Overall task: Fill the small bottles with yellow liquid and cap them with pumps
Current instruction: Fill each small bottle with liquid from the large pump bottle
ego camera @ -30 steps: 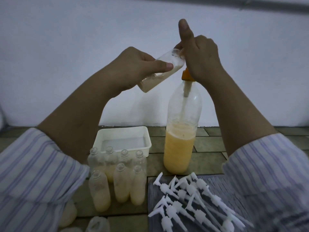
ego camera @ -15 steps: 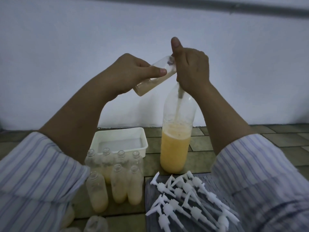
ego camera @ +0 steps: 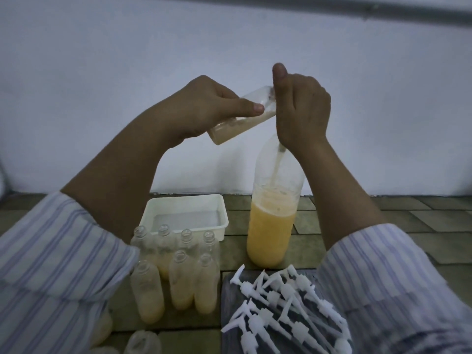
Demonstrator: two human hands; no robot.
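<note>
Yellow liquid needs a tilted small bottle, so the left hand grips it; the right hand (thumb up) clasps the big bottle's pump.

Likely home, makeshift floor workspace: tiled floor, bare painted wall, reused soda bottle.

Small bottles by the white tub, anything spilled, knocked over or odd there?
Nothing stands out. The small bottles stand upright, uncapped and partly filled, beside the white tub. No spill shows on the tiles around them.
</note>
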